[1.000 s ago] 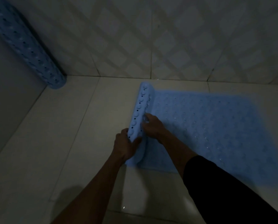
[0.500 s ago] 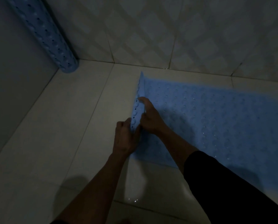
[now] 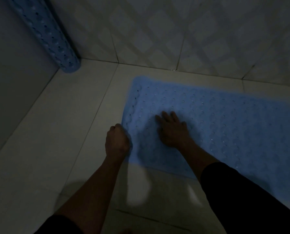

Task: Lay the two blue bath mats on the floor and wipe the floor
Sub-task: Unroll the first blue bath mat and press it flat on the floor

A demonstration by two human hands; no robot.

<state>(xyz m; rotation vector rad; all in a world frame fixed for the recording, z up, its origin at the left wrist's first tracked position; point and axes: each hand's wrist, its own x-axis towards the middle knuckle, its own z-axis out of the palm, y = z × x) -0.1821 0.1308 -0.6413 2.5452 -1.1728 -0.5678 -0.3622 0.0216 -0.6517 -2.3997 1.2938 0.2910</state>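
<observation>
On the tiled floor (image 3: 59, 132) 1 blue mat (image 3: 225, 124) lies flat; the right hand (image 3: 172, 130) presses it open-palmed; the left hand (image 3: 117, 141) is fisted at its edge; the rolled mat (image 3: 46, 32) leans in the corner.

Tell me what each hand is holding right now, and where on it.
The left hand is closed at the left edge of the flat bath mat, near its front corner. The right hand holds nothing; it lies open, palm down, on the mat.
</observation>
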